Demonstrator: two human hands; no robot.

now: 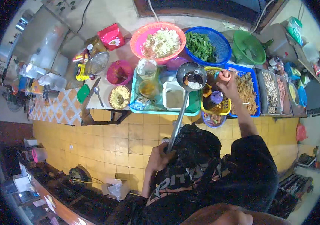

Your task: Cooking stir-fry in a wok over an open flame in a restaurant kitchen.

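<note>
My left hand (160, 157) is closed around the metal handle of a long ladle (183, 112). The ladle's dark round bowl (191, 73) is held over a green tray and contains dark sauce and white powder. My right hand (227, 81) reaches over a yellow plastic basket (226, 106) and has its fingers on a small pinkish item (224, 75), perhaps a container; its exact kind is unclear. A jar with a purple lid (217, 96) stands in the basket. Beside my right forearm, a blue tray (258, 104) holds brown shredded or fried food.
Behind stand a pink basin of shredded cabbage (164, 42), a blue colander (223, 45) with leafy greens and a green colander (248, 46). A white square container (174, 95) sits on the green tray (148, 111). At left are a spoon (99, 94) and a knife (93, 85).
</note>
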